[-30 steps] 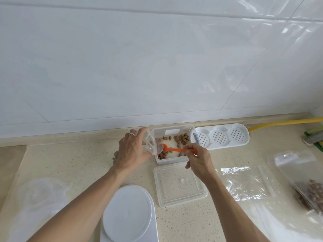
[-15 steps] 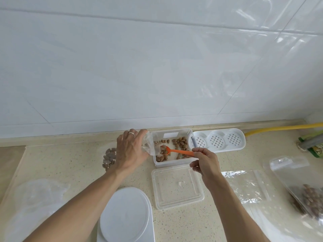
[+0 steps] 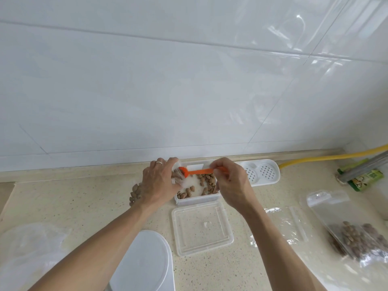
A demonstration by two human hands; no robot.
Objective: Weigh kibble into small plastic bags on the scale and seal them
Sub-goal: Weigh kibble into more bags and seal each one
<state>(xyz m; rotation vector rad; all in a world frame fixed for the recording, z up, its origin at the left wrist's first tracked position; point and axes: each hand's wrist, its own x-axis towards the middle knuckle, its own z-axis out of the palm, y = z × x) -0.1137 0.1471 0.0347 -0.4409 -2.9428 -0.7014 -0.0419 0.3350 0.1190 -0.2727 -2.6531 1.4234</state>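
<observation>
Two hands meet over the clear kibble container point(image 3: 197, 197) near the desk's back edge. Your left hand point(image 3: 159, 183) has its fingers clamped on a small plastic bag point(image 3: 177, 176), mouth open; your right hand point(image 3: 233, 183) pinches the orange scoop point(image 3: 195, 171), its bowl at the bag's mouth. Your white scale point(image 3: 144, 263) sits at the front edge.

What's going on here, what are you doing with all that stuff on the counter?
A person is portioning kibble. The left hand holds a small clear bag open beside the tub of kibble, while the right hand tips an orange scoop into the bag's mouth. The scale sits bare near the person, the tub's lid beside it. A filled bag lies at the right.
</observation>
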